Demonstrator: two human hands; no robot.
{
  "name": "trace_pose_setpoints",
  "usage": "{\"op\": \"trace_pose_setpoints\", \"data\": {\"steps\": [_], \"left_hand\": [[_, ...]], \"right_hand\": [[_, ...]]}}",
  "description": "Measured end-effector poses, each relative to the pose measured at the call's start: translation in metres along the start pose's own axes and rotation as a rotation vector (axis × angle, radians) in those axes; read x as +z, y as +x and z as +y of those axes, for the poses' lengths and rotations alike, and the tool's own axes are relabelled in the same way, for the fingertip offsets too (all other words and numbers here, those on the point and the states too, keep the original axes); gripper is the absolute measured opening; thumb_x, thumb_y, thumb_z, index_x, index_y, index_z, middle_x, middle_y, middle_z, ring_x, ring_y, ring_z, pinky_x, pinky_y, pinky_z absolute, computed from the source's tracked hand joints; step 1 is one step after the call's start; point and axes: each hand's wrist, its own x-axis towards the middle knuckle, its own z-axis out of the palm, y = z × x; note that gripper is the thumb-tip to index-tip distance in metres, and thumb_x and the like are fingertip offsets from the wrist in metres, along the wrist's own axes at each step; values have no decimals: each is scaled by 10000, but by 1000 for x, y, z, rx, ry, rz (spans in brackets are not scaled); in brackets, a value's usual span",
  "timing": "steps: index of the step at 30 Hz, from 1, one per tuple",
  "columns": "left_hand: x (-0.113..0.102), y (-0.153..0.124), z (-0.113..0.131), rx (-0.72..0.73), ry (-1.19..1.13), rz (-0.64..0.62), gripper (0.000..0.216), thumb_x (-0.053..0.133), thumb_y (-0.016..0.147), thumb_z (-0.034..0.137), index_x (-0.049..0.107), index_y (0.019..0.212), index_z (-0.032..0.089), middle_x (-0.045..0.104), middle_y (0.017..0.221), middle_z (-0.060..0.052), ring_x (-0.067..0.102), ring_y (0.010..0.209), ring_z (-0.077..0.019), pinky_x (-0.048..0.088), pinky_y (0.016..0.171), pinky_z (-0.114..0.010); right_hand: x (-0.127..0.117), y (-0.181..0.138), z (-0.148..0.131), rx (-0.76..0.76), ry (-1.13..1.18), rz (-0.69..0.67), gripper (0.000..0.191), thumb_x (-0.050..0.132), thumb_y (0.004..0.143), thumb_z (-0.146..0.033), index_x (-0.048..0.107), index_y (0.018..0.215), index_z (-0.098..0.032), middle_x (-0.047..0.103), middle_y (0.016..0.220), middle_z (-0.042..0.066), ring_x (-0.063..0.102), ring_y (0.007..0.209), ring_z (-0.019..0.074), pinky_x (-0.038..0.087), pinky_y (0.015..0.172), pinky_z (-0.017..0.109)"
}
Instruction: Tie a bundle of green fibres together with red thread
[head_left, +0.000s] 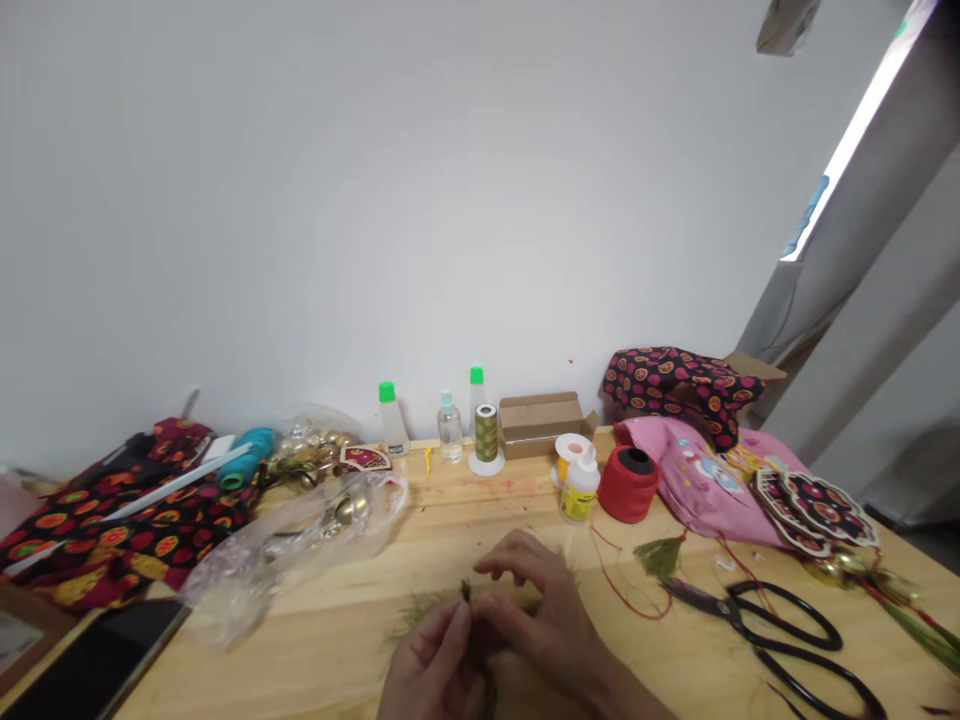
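Observation:
Near the table's front edge, my left hand [431,665] is closed, thumb against fingers, around a green thread tassel [466,590] whose dark tip pokes up above the thumb. Loose green strands [420,610] fan out behind the fingers, slightly blurred. My right hand [536,610] reaches across from the right and meets the left at the tassel. Its index finger arches above the thumb while the other fingers curl in. Whatever lies under those fingers is mostly hidden. Closest on the right are a red cord [637,612], a finished green tassel [660,555] and black-handled scissors [724,608].
Behind stand a green thread spool [486,435], a glue bottle [580,487], a red thread cone [630,485], clear bottles [450,430] and a cardboard box [540,425]. A plastic bag [300,550], patterned fabric [150,520] and phone [97,660] lie left; a pink bag [697,490] lies right.

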Motion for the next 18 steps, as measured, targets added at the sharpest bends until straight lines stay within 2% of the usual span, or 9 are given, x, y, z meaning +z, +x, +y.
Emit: {"op": "trace_pose_setpoints", "data": {"steps": [4, 7, 10, 13, 16, 18], "left_hand": [[-1, -2, -2, -16, 96, -13, 191, 743, 511, 261, 680, 616, 115, 630, 527, -35, 547, 512, -104, 433, 513, -188], [-3, -1, -4, 11, 166, -10, 229, 736, 506, 318, 643, 541, 112, 528, 411, 13, 458, 414, -64, 360, 420, -155], [-4, -1, -4, 20, 280, 6, 274, 721, 509, 359, 592, 503, 118, 444, 386, 52, 296, 325, -16, 234, 336, -136], [-5, -1, -3, 73, 435, 29, 336, 688, 519, 423, 546, 468, 123, 367, 392, 70, 191, 341, -18, 136, 329, -150], [-3, -2, 2, 190, 674, 39, 380, 614, 578, 474, 500, 427, 145, 280, 382, 78, 178, 367, -48, 121, 347, -173], [0, -3, 7, 278, 826, 33, 367, 564, 636, 450, 496, 425, 157, 270, 394, 74, 196, 378, -64, 142, 359, -183]], "right_hand": [[-1, 2, 5, 150, 230, -183, 169, 581, 706, -283, 675, 799, -178, 546, 723, 18, 521, 688, 129, 411, 618, 242], [-2, 2, 8, 228, 370, -254, 147, 607, 686, -289, 690, 764, -195, 536, 689, 0, 506, 635, 106, 399, 577, 223], [-3, 2, 10, 318, 514, -256, 158, 651, 640, -317, 697, 725, -192, 525, 659, -9, 488, 592, 92, 377, 527, 207], [-3, 2, 9, 381, 619, -242, 182, 681, 597, -335, 695, 669, -167, 523, 630, -12, 478, 558, 84, 360, 505, 204], [-3, 5, 7, 390, 667, -226, 206, 676, 592, -352, 675, 591, -146, 522, 580, -19, 474, 537, 85, 357, 519, 214], [-4, 7, 4, 411, 677, -206, 224, 676, 587, -356, 652, 556, -135, 520, 554, -23, 465, 529, 83, 351, 527, 216]]}}
